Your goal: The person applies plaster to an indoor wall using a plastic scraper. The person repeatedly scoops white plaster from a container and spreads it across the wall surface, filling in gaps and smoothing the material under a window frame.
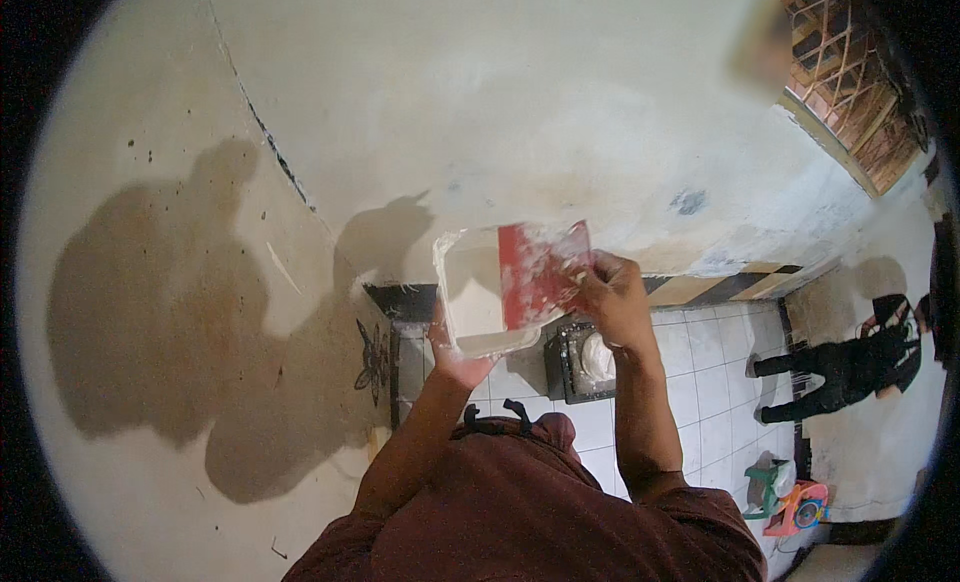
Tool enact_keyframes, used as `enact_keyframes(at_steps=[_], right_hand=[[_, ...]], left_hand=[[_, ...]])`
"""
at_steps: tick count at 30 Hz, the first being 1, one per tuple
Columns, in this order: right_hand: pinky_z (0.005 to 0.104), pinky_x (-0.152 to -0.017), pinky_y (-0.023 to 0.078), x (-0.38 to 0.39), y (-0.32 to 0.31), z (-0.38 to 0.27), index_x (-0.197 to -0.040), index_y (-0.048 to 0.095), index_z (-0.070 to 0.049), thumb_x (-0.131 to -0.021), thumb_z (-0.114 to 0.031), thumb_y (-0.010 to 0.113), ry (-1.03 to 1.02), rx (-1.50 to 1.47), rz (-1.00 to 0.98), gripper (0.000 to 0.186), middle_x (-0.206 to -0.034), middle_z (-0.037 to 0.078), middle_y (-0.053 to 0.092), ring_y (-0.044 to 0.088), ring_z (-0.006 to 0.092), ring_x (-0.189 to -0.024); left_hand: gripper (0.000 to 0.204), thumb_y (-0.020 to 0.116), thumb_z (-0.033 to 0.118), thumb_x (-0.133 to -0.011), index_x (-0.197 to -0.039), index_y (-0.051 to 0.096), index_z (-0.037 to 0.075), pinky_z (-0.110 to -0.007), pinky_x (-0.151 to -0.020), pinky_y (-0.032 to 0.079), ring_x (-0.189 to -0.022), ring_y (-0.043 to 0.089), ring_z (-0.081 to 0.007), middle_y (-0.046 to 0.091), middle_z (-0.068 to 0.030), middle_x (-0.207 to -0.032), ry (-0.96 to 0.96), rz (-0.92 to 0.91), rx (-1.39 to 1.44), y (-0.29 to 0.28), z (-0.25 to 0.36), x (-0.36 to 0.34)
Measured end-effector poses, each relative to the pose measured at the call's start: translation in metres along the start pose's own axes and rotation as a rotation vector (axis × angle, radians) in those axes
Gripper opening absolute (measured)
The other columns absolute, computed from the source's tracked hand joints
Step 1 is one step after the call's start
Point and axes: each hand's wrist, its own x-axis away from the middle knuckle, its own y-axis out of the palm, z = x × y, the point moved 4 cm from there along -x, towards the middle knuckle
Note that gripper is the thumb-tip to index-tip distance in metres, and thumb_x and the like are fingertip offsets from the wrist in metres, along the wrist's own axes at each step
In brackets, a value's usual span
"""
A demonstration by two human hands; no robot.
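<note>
Red, flat, rectangular scraper (540, 277), smeared with white paste (556, 252), pinched in right hand (613, 294); off-white tub (449, 310), rounded corners, rim crusted, held in left hand (462, 366).

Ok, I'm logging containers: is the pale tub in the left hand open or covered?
Open: the pale tub shows its inside, though the flat red tool hides part of it.
</note>
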Motion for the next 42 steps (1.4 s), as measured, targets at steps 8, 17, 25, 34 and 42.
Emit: enact_keyframes(at_steps=[8, 17, 25, 34, 42], right_hand=[[0.0309, -0.060, 0.047, 0.001, -0.012, 0.025, -0.085, 0.068, 0.007, -0.085, -0.017, 0.064, -0.047, 0.565, -0.018, 0.024, -0.068, 0.008, 0.065, 0.057, 0.0116, -0.062], [0.0350, -0.058, 0.048, 0.009, -0.010, 0.019, -0.083, 0.067, 0.006, -0.085, -0.018, 0.064, -0.017, 0.671, -0.076, 0.024, -0.062, 0.013, 0.063, 0.058, 0.0137, -0.058], [0.0361, -0.057, 0.048, 0.012, -0.015, 0.052, -0.082, 0.066, 0.005, -0.086, -0.018, 0.063, -0.005, 0.566, -0.148, 0.024, -0.064, 0.014, 0.063, 0.061, 0.0206, -0.058], [0.0294, -0.057, 0.048, 0.024, -0.018, 0.044, -0.091, 0.068, 0.003, -0.094, -0.015, 0.059, 0.068, 0.312, -0.232, 0.021, -0.069, 0.009, 0.066, 0.060, 0.0113, -0.063], [0.0271, -0.063, 0.050, 0.024, -0.039, 0.053, -0.100, 0.067, 0.003, -0.098, -0.016, 0.057, 0.104, -0.014, -0.175, 0.022, -0.081, 0.005, 0.068, 0.061, 0.0107, -0.069]], left_hand=[[0.084, 0.061, 0.060, -0.081, -0.149, 0.037, 0.017, -0.061, -0.112, 0.031, -0.134, 0.044, -0.0353, 0.044, -0.0090, -0.149, -0.101, -0.006, 0.090, 0.026, -0.024, -0.004], [0.076, 0.054, 0.060, -0.087, -0.149, 0.037, 0.020, -0.057, -0.109, 0.035, -0.132, 0.046, -0.0326, 0.045, -0.0090, -0.147, -0.129, -0.044, 0.143, 0.034, -0.064, 0.005], [0.065, 0.047, 0.057, -0.093, -0.152, 0.031, 0.033, -0.057, -0.112, 0.031, -0.138, 0.040, -0.0293, 0.043, -0.0045, -0.151, 0.024, -0.119, 0.024, 0.026, -0.087, 0.005], [0.063, 0.043, 0.052, -0.097, -0.153, 0.031, 0.027, -0.054, -0.113, 0.031, -0.136, 0.042, -0.0300, 0.043, -0.0077, -0.150, 0.101, -0.094, 0.053, 0.031, -0.085, 0.010], [0.071, 0.043, 0.062, -0.094, -0.146, 0.042, 0.014, -0.058, -0.108, 0.036, -0.128, 0.050, -0.0361, 0.050, -0.0131, -0.143, -0.027, -0.102, 0.176, 0.026, -0.085, 0.012]])
